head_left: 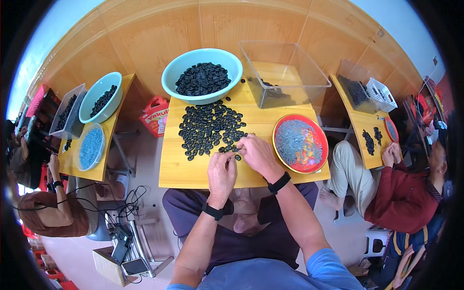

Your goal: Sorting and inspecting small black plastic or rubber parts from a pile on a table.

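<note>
Here, a wood-panelled wall (246, 21) curves behind my yellow worktop (173, 166), which spans the middle of the view. A person in a dark red top (401, 203) sits at a second yellow worktop (358, 128) to my right; a person in brown (53, 208) sits at another (110, 145) to my left.

On my own worktop, a clear plastic bin (309, 77) fills the far right corner, with some dark pieces (275, 98) in its bottom. A round turquoise bowl (170, 79) takes the far left corner, heaped with black pieces (203, 79). Beside the right edge lies a red dish with a yellow rim (277, 145), holding a mass of thin grey bits (295, 137).

My hands meet at the middle of the near edge, each with a black wristband on the wrist. My left grip (221, 176) has its fingers bent and drawn close to the thumb; my right grip (261, 153) is curled the same way, just beside it. I cannot tell whether either pinches anything.

Smallest are the loose black oval pieces (195, 130), spread from the bowl toward the near edge, left of centre, the nearest ones right by my fingertips.
</note>
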A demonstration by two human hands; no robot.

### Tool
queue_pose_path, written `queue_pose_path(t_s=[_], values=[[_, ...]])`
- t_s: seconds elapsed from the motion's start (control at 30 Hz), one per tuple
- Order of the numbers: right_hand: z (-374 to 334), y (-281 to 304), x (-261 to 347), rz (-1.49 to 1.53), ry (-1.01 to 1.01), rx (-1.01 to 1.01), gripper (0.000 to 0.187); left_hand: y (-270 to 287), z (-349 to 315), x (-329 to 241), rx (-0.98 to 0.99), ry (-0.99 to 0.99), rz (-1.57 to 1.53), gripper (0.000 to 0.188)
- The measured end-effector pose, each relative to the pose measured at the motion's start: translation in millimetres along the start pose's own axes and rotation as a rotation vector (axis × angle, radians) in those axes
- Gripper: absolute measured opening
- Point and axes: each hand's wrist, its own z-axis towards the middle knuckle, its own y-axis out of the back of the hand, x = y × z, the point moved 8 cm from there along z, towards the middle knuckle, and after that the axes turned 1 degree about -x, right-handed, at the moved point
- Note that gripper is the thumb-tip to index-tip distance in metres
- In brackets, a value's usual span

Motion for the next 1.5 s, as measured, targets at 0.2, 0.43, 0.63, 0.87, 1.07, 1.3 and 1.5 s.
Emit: queue_pose_path(t_s=[0.2,0.43,0.63,0.87,1.07,1.3,1.5], values=[[-10,4,3,0.011,0.012,-0.033,0.006,5,0,-6,-0.024,-0.057,0.004,0.014],[-45,6,7,0.304,-0.028,-0.105,0.009,0,-4,-5,0.158,0.010,-0.180,0.018],[-63,7,5,0.388,-0.062,-0.232,0.009,-6,-3,3,0.232,0.068,-0.194,0.014],[-73,4,6,0.419,-0.027,-0.324,0.015,-12,-11,21,0.337,0.258,-0.332,0.012],[-79,13,16,0.363,0.053,-0.318,0.017,-17,-12,30,0.329,0.330,-0.458,0.011],[-102,93,-34,0.148,-0.105,-0.426,0.006,-15,-13,35,0.289,0.391,-0.463,0.012],[-95,139,-114,-0.112,-0.303,-0.309,0.004,-9,-4,15,0.287,0.161,-0.300,0.018]])
